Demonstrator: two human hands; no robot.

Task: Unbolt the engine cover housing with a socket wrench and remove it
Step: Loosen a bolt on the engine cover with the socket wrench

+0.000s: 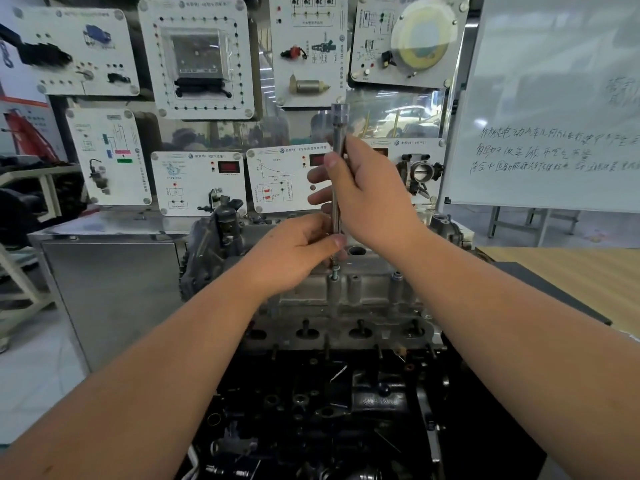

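Head view, hands (367,199) gripping upright socket wrench (337,168), above engine cover housing (360,289)

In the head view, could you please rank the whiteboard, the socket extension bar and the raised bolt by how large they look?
1. Whiteboard, though it stands farther back.
2. Socket extension bar.
3. Raised bolt, smallest by far.

Both forearms are bare to each hand, with no sleeves, gloves or jewellery.
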